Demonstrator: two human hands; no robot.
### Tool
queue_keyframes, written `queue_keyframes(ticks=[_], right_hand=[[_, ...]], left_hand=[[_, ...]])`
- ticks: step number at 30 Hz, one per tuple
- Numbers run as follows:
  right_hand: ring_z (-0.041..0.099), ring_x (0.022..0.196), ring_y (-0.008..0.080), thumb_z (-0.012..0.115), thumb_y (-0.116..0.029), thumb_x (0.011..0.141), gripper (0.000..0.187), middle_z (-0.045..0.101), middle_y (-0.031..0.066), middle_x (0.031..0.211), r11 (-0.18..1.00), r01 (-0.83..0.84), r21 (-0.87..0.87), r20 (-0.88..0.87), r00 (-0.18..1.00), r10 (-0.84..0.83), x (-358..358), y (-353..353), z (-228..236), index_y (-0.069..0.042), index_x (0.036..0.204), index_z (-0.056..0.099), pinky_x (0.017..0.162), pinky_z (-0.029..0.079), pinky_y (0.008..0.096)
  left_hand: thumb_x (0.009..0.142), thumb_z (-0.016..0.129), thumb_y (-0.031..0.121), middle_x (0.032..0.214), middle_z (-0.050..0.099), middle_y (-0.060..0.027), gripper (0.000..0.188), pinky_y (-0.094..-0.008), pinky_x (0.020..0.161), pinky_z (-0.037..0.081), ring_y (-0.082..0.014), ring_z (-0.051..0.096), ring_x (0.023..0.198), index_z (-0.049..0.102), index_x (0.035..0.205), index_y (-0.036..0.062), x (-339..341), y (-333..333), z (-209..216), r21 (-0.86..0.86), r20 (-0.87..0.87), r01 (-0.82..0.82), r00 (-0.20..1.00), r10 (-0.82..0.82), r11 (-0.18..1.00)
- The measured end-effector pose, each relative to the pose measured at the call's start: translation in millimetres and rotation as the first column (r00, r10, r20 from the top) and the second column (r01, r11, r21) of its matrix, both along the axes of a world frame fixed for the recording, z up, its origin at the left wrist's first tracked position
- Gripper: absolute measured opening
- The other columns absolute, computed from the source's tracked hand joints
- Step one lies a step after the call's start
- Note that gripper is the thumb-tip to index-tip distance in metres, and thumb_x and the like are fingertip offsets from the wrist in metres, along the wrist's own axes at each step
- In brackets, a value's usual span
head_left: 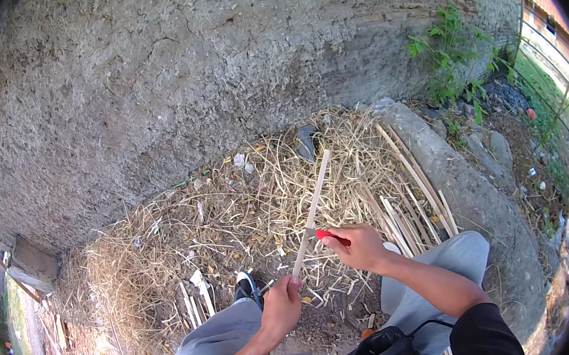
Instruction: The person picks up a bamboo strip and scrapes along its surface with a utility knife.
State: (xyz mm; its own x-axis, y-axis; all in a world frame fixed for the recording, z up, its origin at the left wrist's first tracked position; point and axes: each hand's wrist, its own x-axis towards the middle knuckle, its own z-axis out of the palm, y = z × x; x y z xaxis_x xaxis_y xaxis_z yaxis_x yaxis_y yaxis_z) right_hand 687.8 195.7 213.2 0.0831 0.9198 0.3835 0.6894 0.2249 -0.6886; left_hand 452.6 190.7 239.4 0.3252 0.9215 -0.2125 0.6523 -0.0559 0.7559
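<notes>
A long, flat, pale strip of wood or bamboo (317,191) slants up and away between my knees. My left hand (282,308) is closed round its lower part, and the strip's tail shows again below my wrist. In my closed right hand (361,247) is a red-handled knife (322,234). Its short grey blade lies against the strip, roughly midway along the length beyond my left hand. Most of the handle is hidden by my fingers. Curled shavings (349,202) cover the ground around the strip's far end.
More pale strips (400,224) lie beside my right knee, and a few shorter ones (190,305) by my left shoe (246,285). A rough wall (219,80) rises ahead. To the right run a stone ledge (450,167) and a green plant (455,49). A dark cloth-like piece (306,142) lies near the wall.
</notes>
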Motion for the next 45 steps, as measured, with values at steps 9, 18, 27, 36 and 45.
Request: queue_keyframes(ticks=[9, 18, 27, 36, 45], right_hand=[[0.067, 0.063, 0.0306, 0.063, -0.039, 0.094, 0.036, 0.069, 0.0116, 0.074, 1.0, 0.014, 0.013, 0.214, 0.977, -0.017, -10, -8, 15, -0.005, 0.099, 0.074, 0.054, 0.054, 0.0402], [0.066, 0.058, 0.0321, 0.07, -0.038, 0.089, 0.038, 0.068, 0.0139, 0.07, 0.994, 0.034, 0.107, 0.146, 0.988, -0.049, 2, 2, 6, -0.001, 0.097, 0.075, 0.051, 0.053, 0.0398], [0.067, 0.06, 0.0319, 0.069, -0.038, 0.09, 0.038, 0.07, 0.0164, 0.073, 0.989, 0.118, 0.089, 0.125, 0.984, -0.129, 19, 11, 3, -0.001, 0.097, 0.076, 0.055, 0.053, 0.0409], [0.066, 0.061, 0.0326, 0.066, -0.042, 0.09, 0.032, 0.069, 0.0127, 0.068, 0.899, 0.386, -0.207, 0.188, 0.917, -0.351, 92, 39, -13, -0.016, 0.105, 0.078, 0.06, 0.052, 0.0429], [0.066, 0.064, 0.0344, 0.064, -0.037, 0.091, 0.03, 0.069, 0.015, 0.069, 0.848, 0.405, -0.341, 0.218, 0.912, -0.348, 94, 57, -36, -0.011, 0.098, 0.078, 0.065, 0.053, 0.0438]], left_hand=[[0.103, 0.048, 0.02, 0.069, 0.062, -0.0266, 0.025, -0.0506, 0.058, 0.046, -0.0473, 0.062, 0.066, 0.063, 0.1, 0.0001, 9, -10, 11, 0.117, -0.072, 0.031, 0.997, -0.023, 0.993], [0.103, 0.048, 0.016, 0.064, 0.059, -0.0247, 0.022, -0.0484, 0.054, 0.044, -0.0449, 0.061, 0.06, 0.061, 0.098, -0.0009, 9, -12, 3, 0.153, 0.095, 0.065, 0.992, -0.08, 0.986], [0.103, 0.049, 0.019, 0.059, 0.056, -0.0222, 0.023, -0.0445, 0.05, 0.041, -0.0424, 0.059, 0.054, 0.06, 0.097, -0.0009, 10, -24, 17, 0.102, 0.028, 0.075, 0.997, -0.078, 0.992], [0.104, 0.048, 0.024, 0.062, 0.062, -0.0113, 0.028, -0.0376, 0.056, 0.049, -0.0243, 0.064, 0.055, 0.062, 0.098, 0.0009, -15, -40, 4, -0.015, -0.062, 0.17, 0.983, -0.17, 0.985], [0.103, 0.05, 0.02, 0.058, 0.056, -0.0184, 0.023, -0.0435, 0.053, 0.044, -0.0355, 0.058, 0.05, 0.063, 0.098, 0.0008, -15, -28, -7, -0.074, -0.047, 0.15, 0.987, -0.154, 0.986]])
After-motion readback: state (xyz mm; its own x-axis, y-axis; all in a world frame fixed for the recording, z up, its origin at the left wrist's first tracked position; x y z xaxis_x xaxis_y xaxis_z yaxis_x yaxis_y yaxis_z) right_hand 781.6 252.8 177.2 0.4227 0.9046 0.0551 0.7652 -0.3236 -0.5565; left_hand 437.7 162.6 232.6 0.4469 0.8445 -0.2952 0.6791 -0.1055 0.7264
